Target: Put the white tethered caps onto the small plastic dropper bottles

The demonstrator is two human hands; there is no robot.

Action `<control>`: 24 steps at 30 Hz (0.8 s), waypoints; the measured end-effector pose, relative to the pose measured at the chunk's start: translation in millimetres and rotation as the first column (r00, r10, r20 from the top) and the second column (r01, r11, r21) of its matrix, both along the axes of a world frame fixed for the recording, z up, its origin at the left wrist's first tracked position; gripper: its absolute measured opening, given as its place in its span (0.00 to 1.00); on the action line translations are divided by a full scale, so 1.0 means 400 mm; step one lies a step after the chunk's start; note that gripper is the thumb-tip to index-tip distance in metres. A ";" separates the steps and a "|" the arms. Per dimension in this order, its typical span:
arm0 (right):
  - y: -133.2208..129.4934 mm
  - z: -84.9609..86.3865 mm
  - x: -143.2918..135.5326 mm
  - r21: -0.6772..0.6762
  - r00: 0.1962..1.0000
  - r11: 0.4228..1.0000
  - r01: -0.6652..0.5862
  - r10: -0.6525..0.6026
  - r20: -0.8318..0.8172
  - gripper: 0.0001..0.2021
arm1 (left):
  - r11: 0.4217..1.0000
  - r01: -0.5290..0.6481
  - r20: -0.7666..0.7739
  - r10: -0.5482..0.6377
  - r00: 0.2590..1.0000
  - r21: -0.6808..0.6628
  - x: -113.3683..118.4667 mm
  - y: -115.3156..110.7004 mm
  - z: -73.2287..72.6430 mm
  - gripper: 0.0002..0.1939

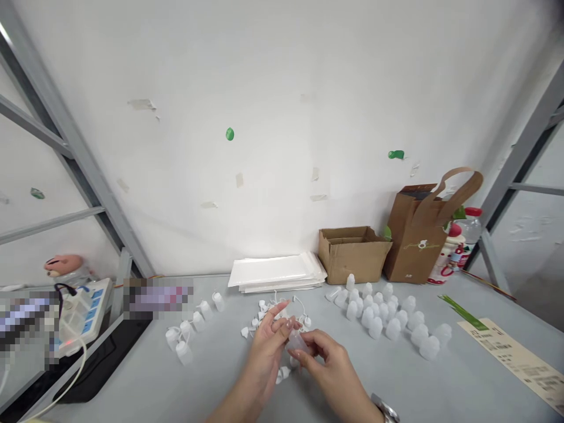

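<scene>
A small translucent plastic bottle (298, 343) is held between my two hands, low in the middle of the view. My right hand (328, 355) grips its body with thumb and fingers. The thumb and a finger of my left hand (268, 341) close at its top end, while the index finger points up and away. Whether a cap is seated there is hard to see. Loose white tethered caps (254, 323) lie around and beneath my hands, partly covered by them. On the left stand several capped bottles (184, 352); on the right is a cluster of uncapped bottles (375, 328).
Behind the hands lie stacked white envelopes (277, 273), beside an open cardboard box (355, 258) and a brown paper bag (409, 247). A power strip (90, 317) with cables and a black mat (106, 358) occupy the left. A printed paper (515, 358) lies far right.
</scene>
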State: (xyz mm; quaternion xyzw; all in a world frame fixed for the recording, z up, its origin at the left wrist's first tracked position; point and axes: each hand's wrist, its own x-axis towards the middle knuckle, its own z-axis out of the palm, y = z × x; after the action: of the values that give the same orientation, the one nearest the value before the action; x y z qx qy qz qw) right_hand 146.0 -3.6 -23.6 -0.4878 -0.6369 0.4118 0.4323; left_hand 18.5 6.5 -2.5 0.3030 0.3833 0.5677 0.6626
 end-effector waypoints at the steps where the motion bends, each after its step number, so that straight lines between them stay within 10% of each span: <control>1: 0.000 0.000 0.000 0.007 1.000 1.000 0.004 -0.004 0.006 0.05 | 1.000 -0.001 -0.007 0.001 1.000 0.000 0.000 0.001 -0.001 0.28; 24: -0.002 0.005 0.002 -0.019 1.000 1.000 0.023 -0.023 0.014 0.09 | 0.999 -0.031 -0.087 0.033 0.996 0.022 0.004 0.004 -0.010 0.27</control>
State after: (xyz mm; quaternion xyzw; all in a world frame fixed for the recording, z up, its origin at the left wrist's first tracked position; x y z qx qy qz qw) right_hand 146.7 -4.2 -21.7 -0.5020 -0.6302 0.4097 0.4278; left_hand 20.3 8.0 -6.6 0.3281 0.4111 0.5682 0.6328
